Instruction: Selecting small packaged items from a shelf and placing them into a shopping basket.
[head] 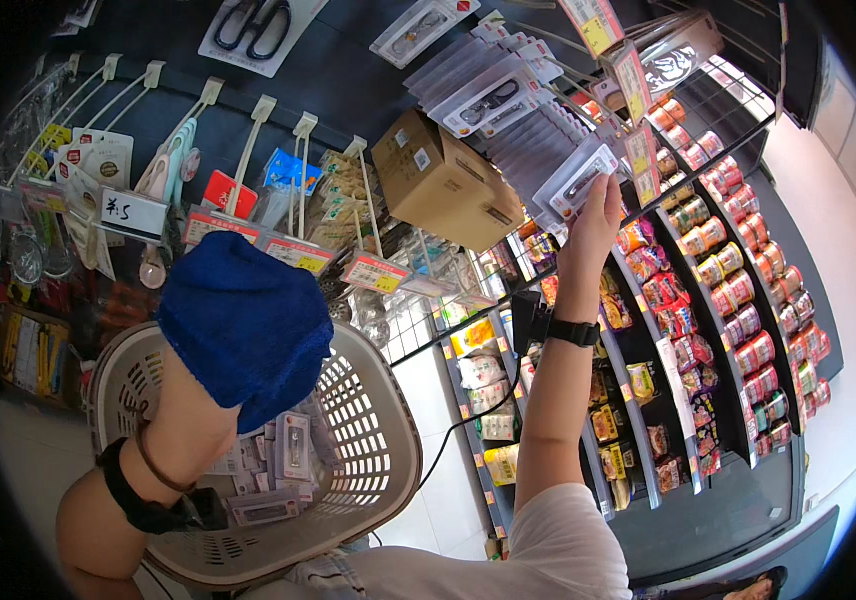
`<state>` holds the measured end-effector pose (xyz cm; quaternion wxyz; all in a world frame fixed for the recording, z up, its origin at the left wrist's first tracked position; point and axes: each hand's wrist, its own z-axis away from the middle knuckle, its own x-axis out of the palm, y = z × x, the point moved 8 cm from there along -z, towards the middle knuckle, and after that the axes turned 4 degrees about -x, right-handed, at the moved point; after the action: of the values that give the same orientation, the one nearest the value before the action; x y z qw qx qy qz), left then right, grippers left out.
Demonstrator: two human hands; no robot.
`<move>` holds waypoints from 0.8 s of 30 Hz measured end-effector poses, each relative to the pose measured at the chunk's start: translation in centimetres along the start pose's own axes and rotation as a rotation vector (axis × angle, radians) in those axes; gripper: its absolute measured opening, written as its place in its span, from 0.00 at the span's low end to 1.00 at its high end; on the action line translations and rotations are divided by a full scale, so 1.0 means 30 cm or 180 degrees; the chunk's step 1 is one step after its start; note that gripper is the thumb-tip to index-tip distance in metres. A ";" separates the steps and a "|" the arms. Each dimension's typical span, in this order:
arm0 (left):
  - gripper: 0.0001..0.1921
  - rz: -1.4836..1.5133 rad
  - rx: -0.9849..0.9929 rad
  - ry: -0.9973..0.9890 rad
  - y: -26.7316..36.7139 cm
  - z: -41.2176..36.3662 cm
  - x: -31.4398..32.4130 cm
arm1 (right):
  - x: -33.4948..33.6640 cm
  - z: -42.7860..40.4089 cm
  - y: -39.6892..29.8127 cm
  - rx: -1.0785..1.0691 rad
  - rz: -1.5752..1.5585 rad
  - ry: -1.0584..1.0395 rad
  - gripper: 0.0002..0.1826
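Note:
My right hand (593, 214) is at a row of hanging blister packs, its fingers on the right edge of the front pack (582, 180), which seems to hold a nail clipper. The thumb is hidden. A dark blue terry cloth (248, 322) covers my left hand, so its fingers cannot be seen. Below the cloth is a grey-beige plastic basket (390, 420), with my left forearm across its left side. Inside it lie several small blister packs, among them a nail clipper pack (293, 445) and another pack (264, 508) near the front.
A cardboard box (435, 176) sits left of the hanging packs. Scissors packs (491, 101) hang above them. Hooks with kitchen utensils and price tags (375, 271) line the left. A wire grid (413, 326) and shelves of cup noodles (732, 292) stand right. A black cable (465, 424) hangs from my right wrist.

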<state>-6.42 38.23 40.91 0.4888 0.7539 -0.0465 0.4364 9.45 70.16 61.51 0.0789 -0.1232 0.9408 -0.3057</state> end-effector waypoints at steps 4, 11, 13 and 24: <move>0.07 0.0187 -0.0035 0.0188 -0.018 -0.004 -0.027 | -0.009 0.001 0.005 -0.0244 0.0332 0.0267 0.22; 0.06 0.0116 -0.0248 0.0223 -0.020 -0.011 -0.025 | 0.042 -0.030 0.057 0.0324 0.0388 0.0078 0.24; 0.06 0.0154 -0.0266 0.0172 -0.031 -0.012 -0.027 | 0.055 -0.085 0.107 0.0384 0.0369 -0.0084 0.22; 0.11 -0.0060 0.0130 0.0057 -0.049 -0.019 -0.050 | 0.183 -0.379 0.403 -0.1393 0.3967 -0.1613 0.29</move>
<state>-6.97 38.90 38.92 0.4778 0.7602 -0.0261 0.4395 -0.58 84.41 63.03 0.4292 0.3578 0.8287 0.0306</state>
